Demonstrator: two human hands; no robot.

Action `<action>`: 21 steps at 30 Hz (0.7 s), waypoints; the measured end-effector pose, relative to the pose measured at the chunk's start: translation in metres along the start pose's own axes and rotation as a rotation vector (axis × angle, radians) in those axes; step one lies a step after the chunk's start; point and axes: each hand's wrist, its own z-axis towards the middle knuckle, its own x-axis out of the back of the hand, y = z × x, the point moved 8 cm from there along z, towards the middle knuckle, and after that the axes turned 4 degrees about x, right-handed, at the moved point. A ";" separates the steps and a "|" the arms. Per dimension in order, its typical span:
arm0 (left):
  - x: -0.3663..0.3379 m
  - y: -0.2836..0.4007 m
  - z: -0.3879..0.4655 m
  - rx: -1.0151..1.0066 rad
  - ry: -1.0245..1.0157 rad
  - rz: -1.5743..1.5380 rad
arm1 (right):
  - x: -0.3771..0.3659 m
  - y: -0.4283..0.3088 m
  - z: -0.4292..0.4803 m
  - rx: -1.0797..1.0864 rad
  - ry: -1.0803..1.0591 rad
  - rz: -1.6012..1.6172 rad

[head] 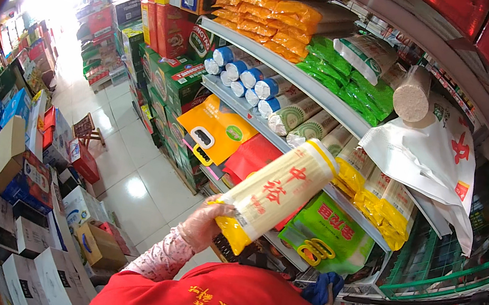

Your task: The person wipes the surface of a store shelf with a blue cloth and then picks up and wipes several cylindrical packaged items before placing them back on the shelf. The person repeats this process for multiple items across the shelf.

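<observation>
My left hand [204, 223] grips the lower yellow end of a clear packet of dried noodles [278, 189], which is tilted in front of the shelves and bears red writing. Low at the right side of my red apron [219, 303], my right hand [328, 304] is closed on a dark blue cloth [322, 288]; it is partly hidden. Behind the held packet, yellow-ended noodle packets [367, 185] stand at the right end of the middle shelf. To their left lie noodle rolls with green print [297, 115] and rolls with blue ends [249, 78].
Orange bags [267, 16] and green bags [348, 82] fill the upper shelf. A noodle roll [411, 95] lies on a white bag [438, 151] at its right end. Green wire racking [451, 279] stands at right, beer cartons [174, 78] beside the shelves, and boxes [58, 281] along the left of the tiled aisle.
</observation>
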 end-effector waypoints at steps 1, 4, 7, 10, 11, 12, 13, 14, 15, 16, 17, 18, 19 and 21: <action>0.012 0.007 0.001 -0.022 0.025 0.020 | -0.025 -0.010 -0.013 -0.081 0.019 0.039; 0.035 0.036 -0.014 -0.081 0.201 0.061 | -0.006 0.018 0.006 -0.058 0.005 -0.112; 0.066 0.062 -0.028 -0.222 0.254 0.025 | 0.001 0.064 0.029 -0.124 -0.102 0.017; 0.123 0.071 -0.016 -0.277 0.232 -0.063 | -0.005 0.059 0.029 0.191 -0.276 -0.379; 0.115 0.078 -0.019 -0.300 0.246 -0.021 | -0.005 0.067 0.031 0.212 -0.282 -0.422; 0.100 0.083 -0.020 -0.273 0.218 -0.009 | -0.004 0.073 0.031 0.230 -0.280 -0.461; 0.091 0.087 -0.019 -0.251 0.194 0.002 | -0.010 0.075 0.027 0.247 -0.280 -0.499; 0.101 0.088 -0.010 -0.256 0.117 -0.001 | -0.017 0.069 0.019 0.368 -0.299 -0.611; 0.101 0.088 -0.007 -0.220 0.105 -0.031 | -0.030 0.060 0.010 0.467 -0.329 -0.691; 0.098 0.088 -0.007 -0.187 0.100 -0.063 | -0.052 0.043 -0.004 0.569 -0.352 -0.768; 0.098 0.086 -0.007 -0.155 0.096 -0.097 | -0.073 0.024 -0.020 0.675 -0.361 -0.843; 0.108 0.084 -0.004 -0.167 0.086 -0.145 | -0.085 0.012 -0.032 0.676 -0.345 -0.939; 0.116 0.081 0.000 -0.174 0.071 -0.191 | -0.090 0.005 -0.038 0.677 -0.327 -1.036; 0.113 0.077 0.006 -0.171 0.063 -0.193 | -0.079 0.006 -0.038 0.618 -0.295 -1.107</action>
